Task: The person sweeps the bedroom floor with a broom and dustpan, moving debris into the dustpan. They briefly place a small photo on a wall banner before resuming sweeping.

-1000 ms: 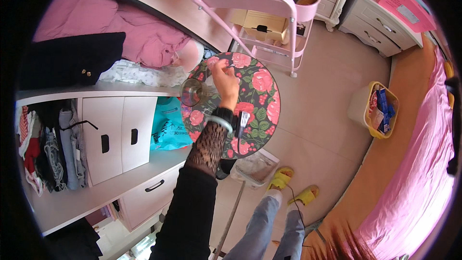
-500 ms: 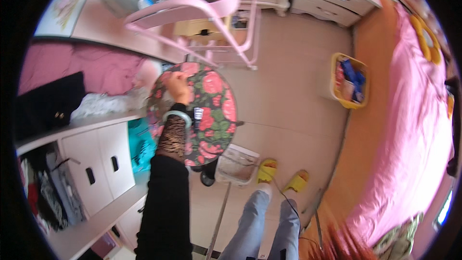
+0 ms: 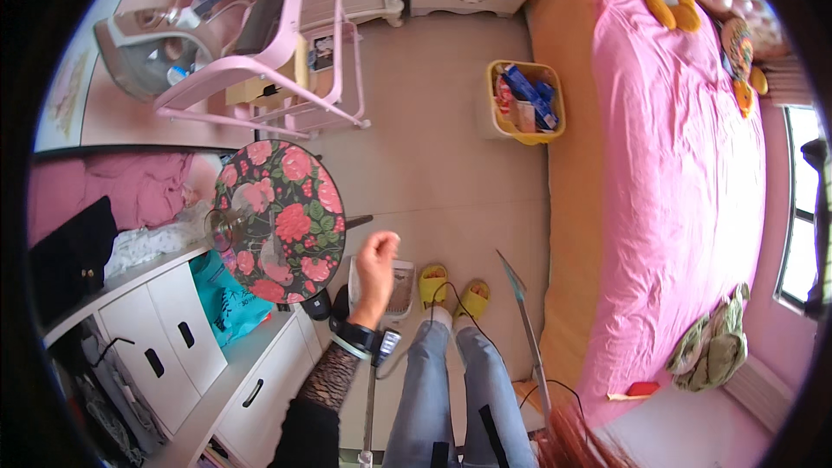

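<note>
My left hand (image 3: 378, 264) hangs over the white dustpan (image 3: 402, 295), its fingers curled closed. Anything small inside them is hidden. A pale bracelet, a black band and a small dark device (image 3: 387, 345) are at that wrist. The dustpan's long handle (image 3: 369, 412) runs down towards me. To the left stands a round table (image 3: 322, 193) with a black and red floral top. A clear glass (image 3: 224, 230) sits at its left edge. On my right, a long pole with a thin teal-edged head (image 3: 513, 281) slants up from below. My right hand is out of view.
Yellow slippers (image 3: 433, 284) are on my feet, with a dark cable across my legs. A yellow-rimmed bin (image 3: 527, 137) with packets stands ahead, beside the pink bed (image 3: 667, 208). A pink trolley (image 3: 290, 61) and white cabinets (image 3: 186, 321) stand left.
My left hand has moved from above the round table rightward and nearer to me, over the dustpan. The view has shifted right, and the teal-headed pole has come into sight.
</note>
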### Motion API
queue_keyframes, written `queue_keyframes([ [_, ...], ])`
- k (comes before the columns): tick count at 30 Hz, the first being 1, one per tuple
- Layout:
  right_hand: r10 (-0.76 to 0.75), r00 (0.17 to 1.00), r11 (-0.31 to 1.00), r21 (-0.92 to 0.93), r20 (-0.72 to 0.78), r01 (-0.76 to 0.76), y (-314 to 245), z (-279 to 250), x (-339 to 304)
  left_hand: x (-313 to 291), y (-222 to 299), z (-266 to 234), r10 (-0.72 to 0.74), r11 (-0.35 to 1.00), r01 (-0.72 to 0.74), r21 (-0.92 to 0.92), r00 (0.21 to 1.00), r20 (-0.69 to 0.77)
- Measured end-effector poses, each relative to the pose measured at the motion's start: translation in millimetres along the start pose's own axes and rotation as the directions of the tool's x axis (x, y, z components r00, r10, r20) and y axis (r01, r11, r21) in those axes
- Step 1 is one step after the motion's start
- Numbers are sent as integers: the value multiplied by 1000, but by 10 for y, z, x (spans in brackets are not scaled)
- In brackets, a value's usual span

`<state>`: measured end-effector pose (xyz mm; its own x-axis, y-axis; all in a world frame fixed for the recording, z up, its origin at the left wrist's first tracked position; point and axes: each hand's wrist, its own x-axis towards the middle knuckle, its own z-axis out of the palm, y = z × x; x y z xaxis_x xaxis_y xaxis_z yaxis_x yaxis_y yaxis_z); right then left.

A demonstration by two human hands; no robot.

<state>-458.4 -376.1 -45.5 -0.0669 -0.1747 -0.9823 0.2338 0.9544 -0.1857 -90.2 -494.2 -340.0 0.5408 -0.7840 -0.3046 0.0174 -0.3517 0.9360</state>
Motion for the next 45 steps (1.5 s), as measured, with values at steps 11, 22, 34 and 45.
queue_keyframes([
  [11, -596, 729, 89, -874, 338, 478, -318, -350, 1274, -1131, 70, 1077, -334, 939, 344, 19, 896, 292],
  [22, -513, 755, -165, -910, 409, 380, -1966, -403, 2123, -1361, 517, 1203, -347, 932, 290, 215, 887, 306],
  [34, -535, 688, -180, -861, 491, 475, -2556, 451, 2802, -1771, 599, 1655, -482, 874, 472, 112, 820, 308],
  [45, -678, 591, -165, -874, 438, 458, -2615, 1083, 3561, -1606, 553, 1249, -514, 858, 499, 125, 841, 167],
])
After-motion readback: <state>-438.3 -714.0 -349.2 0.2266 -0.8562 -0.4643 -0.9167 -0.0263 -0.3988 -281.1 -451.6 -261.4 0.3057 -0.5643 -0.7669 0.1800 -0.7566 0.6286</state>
